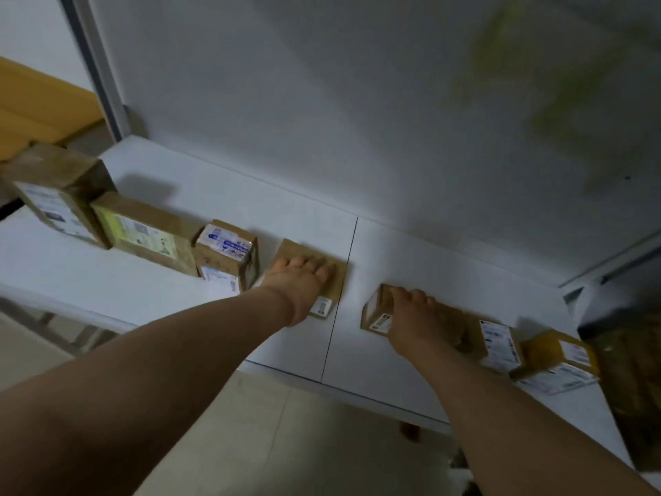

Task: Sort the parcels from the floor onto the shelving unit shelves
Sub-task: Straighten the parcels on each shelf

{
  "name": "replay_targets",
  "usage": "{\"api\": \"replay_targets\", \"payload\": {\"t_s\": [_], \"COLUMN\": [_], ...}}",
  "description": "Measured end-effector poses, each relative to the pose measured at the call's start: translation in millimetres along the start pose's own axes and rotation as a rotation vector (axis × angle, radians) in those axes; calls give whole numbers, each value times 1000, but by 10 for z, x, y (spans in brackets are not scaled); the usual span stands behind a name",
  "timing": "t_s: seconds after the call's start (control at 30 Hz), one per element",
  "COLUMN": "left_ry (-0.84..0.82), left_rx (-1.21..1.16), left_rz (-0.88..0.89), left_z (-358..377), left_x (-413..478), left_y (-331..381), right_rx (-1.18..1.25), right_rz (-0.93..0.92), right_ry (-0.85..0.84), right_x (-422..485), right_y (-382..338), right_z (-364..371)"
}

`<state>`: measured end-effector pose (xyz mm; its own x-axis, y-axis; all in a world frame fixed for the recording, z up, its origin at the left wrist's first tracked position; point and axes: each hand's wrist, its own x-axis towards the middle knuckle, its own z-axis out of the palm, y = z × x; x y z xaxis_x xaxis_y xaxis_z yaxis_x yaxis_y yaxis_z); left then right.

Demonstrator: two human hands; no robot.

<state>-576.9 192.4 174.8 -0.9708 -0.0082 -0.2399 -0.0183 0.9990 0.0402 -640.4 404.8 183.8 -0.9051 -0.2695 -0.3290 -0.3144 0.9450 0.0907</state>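
We're midway, we judge — left grip (300,281) open-flat on a thin brown cardboard parcel (298,250), right grip (418,316) clasping a small brown cardboard box (375,316).

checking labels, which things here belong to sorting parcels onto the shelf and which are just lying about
Job: flat parcel under left hand; small box in right hand; three boxes at left; labelled parcels at right; white shelf.
Lying about: yellow cardboard; red object on floor.

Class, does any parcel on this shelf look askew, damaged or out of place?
Nothing stands out: no parcel looks torn, crushed or spilled. The left hand presses a flat brown parcel and the right hand grips a small cardboard box.
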Motion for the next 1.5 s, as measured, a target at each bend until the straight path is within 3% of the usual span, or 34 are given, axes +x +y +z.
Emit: {"api": "replay_targets", "payload": {"t_s": [0.3, 0.6, 1.5], "left_ry": [126, 187, 89], "left_rx": [6, -9, 27], "left_rz": [-74, -88, -122], "left_z": [606, 741, 645], "left_x": [190, 143, 4], "left_y": [272, 221, -44], "right_rx": [-31, -33, 1], "right_rz": [-7, -51, -129], "right_ry": [122, 197, 241], "right_x": [395, 417, 336], "right_y": [282, -15, -646], "right_z": [408, 340, 269]}}
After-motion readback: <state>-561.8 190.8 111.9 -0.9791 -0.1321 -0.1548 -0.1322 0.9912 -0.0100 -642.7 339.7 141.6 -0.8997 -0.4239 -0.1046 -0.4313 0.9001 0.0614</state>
